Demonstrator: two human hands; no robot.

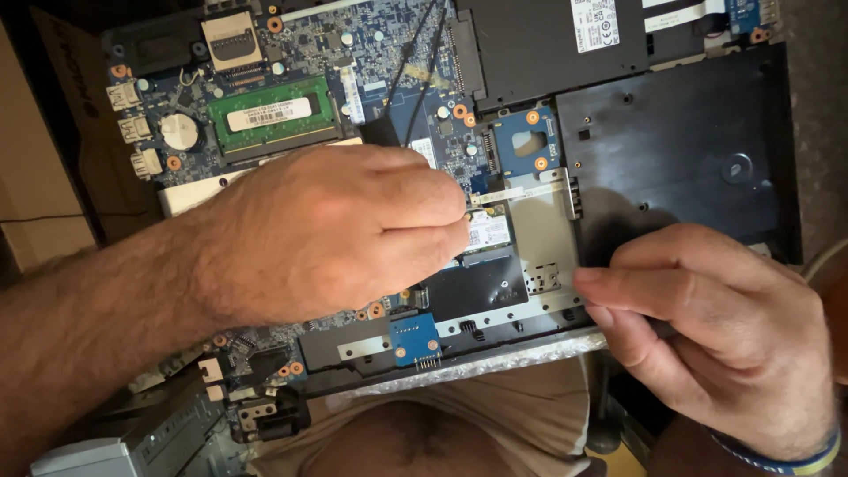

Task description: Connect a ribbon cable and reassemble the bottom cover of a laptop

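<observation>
On the person's lap, near the bottom of the head view, I see an opened laptop (680, 150) with its bottom cover removed, so the blue motherboard (389, 53) lies bare. The left hand (327, 234) is closed, the fingers pressed together at their tips over a small white wireless card (488, 230) in the middle of the board; I cannot tell if the fingertips really pinch the card or a small tool, because the fingers hide the contact. Two thin black cables (424, 62) run down from the top edge and go under this hand. The right hand (715, 327) is at the front edge of the laptop, thumb and fingers bent and pressed on the rim beside a grey metal bracket (548, 238); it wears a blue and yellow wristband (786, 459). Above the left hand sits a green memory module (274, 115), and just left of it a round coin battery (179, 131). A small blue board (413, 340) lies near the front edge.
</observation>
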